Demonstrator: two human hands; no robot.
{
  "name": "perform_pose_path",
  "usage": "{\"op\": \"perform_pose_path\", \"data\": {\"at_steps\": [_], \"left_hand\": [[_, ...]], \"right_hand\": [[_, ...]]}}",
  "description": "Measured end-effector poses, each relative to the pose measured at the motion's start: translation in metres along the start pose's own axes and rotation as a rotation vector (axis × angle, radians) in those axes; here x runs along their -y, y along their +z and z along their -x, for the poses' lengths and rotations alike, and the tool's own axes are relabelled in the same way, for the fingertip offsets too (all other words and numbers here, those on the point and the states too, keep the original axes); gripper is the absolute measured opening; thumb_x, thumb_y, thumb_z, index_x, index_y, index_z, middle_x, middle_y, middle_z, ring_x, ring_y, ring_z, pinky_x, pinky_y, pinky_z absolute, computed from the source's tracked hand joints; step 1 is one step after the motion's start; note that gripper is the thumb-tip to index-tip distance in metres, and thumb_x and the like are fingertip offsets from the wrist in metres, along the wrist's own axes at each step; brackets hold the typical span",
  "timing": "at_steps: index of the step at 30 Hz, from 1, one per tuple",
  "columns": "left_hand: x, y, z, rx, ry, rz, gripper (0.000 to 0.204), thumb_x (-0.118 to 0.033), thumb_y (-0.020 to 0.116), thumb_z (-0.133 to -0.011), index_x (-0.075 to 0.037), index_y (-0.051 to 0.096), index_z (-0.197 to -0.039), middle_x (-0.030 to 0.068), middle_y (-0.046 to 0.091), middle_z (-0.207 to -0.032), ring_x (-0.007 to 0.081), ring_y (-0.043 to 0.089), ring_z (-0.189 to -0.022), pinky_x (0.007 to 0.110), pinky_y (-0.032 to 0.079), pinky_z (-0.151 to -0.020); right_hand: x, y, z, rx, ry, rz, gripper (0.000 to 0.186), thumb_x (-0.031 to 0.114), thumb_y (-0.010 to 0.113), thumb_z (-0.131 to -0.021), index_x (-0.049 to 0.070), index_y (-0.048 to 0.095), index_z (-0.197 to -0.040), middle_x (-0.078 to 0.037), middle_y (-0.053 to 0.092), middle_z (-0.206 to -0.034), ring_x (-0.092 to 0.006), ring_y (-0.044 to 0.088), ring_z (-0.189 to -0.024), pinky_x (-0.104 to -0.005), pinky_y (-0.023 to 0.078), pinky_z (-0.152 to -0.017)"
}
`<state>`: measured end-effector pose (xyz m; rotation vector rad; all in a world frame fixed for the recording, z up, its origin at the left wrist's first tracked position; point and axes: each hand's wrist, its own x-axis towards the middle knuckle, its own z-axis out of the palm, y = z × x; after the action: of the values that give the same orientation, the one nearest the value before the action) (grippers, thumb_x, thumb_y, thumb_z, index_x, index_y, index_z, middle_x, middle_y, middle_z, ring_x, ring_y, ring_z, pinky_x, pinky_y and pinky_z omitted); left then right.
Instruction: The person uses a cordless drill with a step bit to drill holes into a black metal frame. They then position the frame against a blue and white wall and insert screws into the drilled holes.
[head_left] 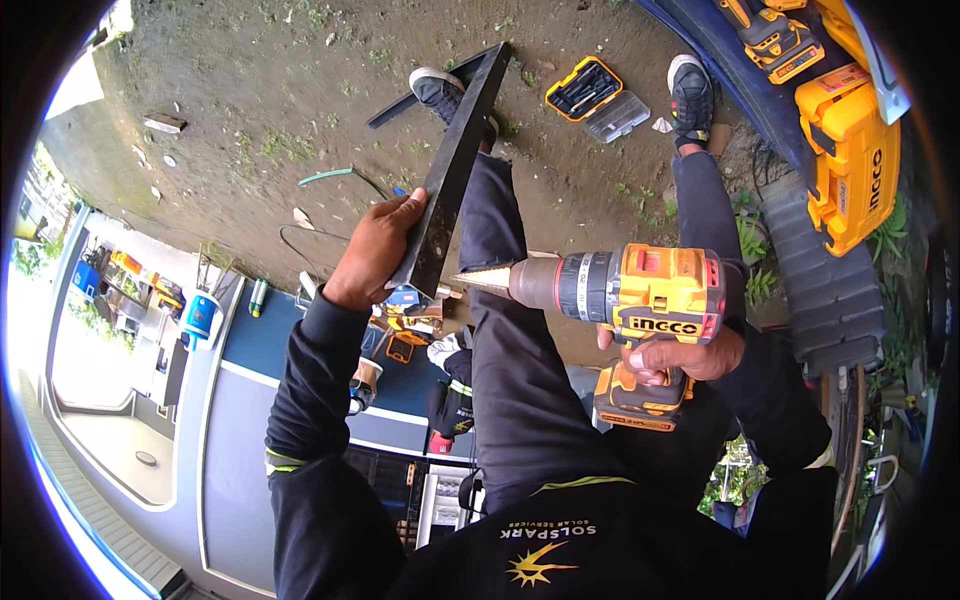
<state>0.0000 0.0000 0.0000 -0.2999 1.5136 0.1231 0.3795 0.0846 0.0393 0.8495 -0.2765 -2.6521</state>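
Left hand (375, 245) — fingers clenched round the near end of a black metal bar (455, 170), slanted over dirt ground (330, 110); likely stiff, sharp-edged, best held by flat sides. Right hand (690, 357) grasps yellow drill (670, 290) by its handle — probably heavy.

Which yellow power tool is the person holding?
The yellow drill with the cone-shaped bit, gripped in the right hand. The yellow tool at the picture's upper right has no hand on it.
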Motion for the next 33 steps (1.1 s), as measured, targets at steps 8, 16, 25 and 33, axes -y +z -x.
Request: {"op": "perform_pose_path", "data": {"at_steps": [8,16,25,33], "left_hand": [[-0.011,0.01,0.009,-0.033,-0.07,0.067,0.039,-0.032,0.049,-0.112,0.004,0.066,-0.113,0.0033,0.069,-0.087,0.0095,0.063,-0.066,0.027,0.052,-0.059],[-0.005,-0.018,-0.016,-0.071,0.571,-1.153,0.048,-0.038,0.048,-0.111,0.006,0.066,-0.104,0.0291,0.065,-0.091,0.0447,0.065,-0.082,0.042,0.052,-0.079],[-0.056,0.01,-0.097,0.127,-0.101,-0.505,0.035,-0.025,0.062,-0.103,0.007,0.057,-0.117,0.0138,0.062,-0.087,0.0257,0.069,-0.073,0.04,0.058,-0.064],[-0.052,0.025,-0.115,0.099,-0.2,-0.289,0.036,-0.016,0.071,-0.095,0.013,0.055,-0.109,0.0184,0.063,-0.084,0.0302,0.071,-0.064,0.044,0.061,-0.055]], "right_hand": [[0.025,0.003,-0.004,-0.059,-0.012,-0.088,0.037,0.006,0.07,-0.089,-0.003,0.058,-0.123,-0.007,0.063,-0.094,-0.0084,0.054,-0.062,-0.0253,0.049,-0.059],[0.032,-0.002,-0.02,-0.042,0.015,-0.054,0.033,0.009,0.069,-0.091,-0.004,0.058,-0.119,-0.004,0.059,-0.08,-0.0077,0.053,-0.061,-0.0247,0.048,-0.059],[0.033,-0.003,-0.028,-0.044,-0.022,-0.072,0.033,0.008,0.069,-0.089,-0.005,0.059,-0.118,-0.005,0.058,-0.08,-0.0086,0.053,-0.06,-0.0252,0.047,-0.057],[0.029,-0.006,-0.024,-0.004,0.023,-0.095,0.034,0.007,0.068,-0.092,-0.004,0.058,-0.122,-0.002,0.059,-0.08,-0.0074,0.054,-0.063,-0.0244,0.046,-0.058]]}}
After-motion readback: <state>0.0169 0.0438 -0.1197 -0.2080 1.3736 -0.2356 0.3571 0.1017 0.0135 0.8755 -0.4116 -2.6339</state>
